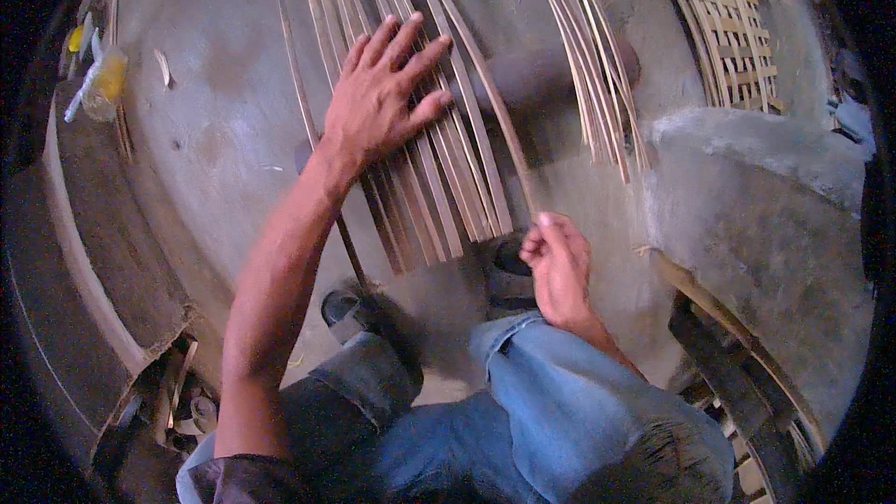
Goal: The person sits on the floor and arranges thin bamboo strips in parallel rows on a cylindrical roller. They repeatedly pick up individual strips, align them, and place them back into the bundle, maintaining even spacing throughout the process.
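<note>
Head view: hold the likely light, springy strip (509,138) by its near end, where your right hand (562,266) clamps its fingers; your left hand (378,98) spreads its fingers apart.

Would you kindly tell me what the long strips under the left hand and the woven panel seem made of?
Long strips: probably split bamboo, seemingly unvarnished, being slender, straight and tan. Woven panel: likely bamboo too, matte, from its flat, pale interlacing.
</note>
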The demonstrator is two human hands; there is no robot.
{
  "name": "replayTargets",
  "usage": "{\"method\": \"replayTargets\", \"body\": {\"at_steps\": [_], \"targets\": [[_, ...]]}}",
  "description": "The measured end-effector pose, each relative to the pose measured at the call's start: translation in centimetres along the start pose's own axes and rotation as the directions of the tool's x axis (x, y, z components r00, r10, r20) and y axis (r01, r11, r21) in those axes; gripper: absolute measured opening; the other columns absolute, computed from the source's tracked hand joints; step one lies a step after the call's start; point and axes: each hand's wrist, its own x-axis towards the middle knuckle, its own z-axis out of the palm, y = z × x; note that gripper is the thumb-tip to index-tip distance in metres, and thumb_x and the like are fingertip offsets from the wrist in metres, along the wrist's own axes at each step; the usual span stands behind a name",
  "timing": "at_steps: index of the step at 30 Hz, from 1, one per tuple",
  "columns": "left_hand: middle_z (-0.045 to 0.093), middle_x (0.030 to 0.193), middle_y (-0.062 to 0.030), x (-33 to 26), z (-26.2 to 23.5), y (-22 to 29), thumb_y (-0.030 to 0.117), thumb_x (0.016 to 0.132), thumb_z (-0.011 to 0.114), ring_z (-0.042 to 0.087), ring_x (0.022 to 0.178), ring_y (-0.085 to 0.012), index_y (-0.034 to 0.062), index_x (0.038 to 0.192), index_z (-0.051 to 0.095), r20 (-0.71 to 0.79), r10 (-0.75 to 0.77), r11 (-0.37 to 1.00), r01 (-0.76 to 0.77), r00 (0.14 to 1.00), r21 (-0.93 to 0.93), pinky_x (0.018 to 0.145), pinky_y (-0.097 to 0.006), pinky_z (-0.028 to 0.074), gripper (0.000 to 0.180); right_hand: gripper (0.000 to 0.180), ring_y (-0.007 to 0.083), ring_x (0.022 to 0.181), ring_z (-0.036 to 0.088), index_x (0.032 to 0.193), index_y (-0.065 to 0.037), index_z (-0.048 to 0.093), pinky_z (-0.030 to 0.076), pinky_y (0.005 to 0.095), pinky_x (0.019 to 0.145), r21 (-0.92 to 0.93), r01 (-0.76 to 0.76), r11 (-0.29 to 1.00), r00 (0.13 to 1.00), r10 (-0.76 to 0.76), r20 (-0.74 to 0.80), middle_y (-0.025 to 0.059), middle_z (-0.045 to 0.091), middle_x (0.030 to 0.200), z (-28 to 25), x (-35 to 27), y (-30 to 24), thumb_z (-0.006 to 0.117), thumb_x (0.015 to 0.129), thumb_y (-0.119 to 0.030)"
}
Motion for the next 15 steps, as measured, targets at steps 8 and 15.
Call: {"method": "replayTargets", "body": {"at_steps": [8,15], "targets": [[0.030,0.157,-0.0150,0.3,-0.5,0.5,0.052,0.094,0.049,0.025,0.146,-0.0357,0.0195,0.147,0.043,0.084,-0.050,0.997,0.055,0.995,-0.054,0.118,-0.050,0.020,0.062,0.044,0.0046,0.053,0.048,0.134,0.001,0.051,0.041,0.0213,0.047,-0.305,0.385,0.871,0.894,-0.270,0.358,0.0003,0.058,0.072,9.4,0.3,-10.8,0.053,0.099,-0.026],[0.030,0.157,-0.0128,-0.3,-0.8,0.4,0.053,0.096,0.045,0.025,0.146,-0.0353,0.0236,0.148,0.041,0.072,-0.035,0.998,0.038,0.997,-0.047,0.117,-0.052,0.021,0.061,0.047,0.0062,0.052,0.051,0.140,0.001,0.044,0.044,0.0256,0.048,-0.236,0.612,0.755,0.693,-0.368,0.620,-0.0008,0.055,0.064,12.5,-2.9,-8.7,0.048,0.101,-0.026]]}}
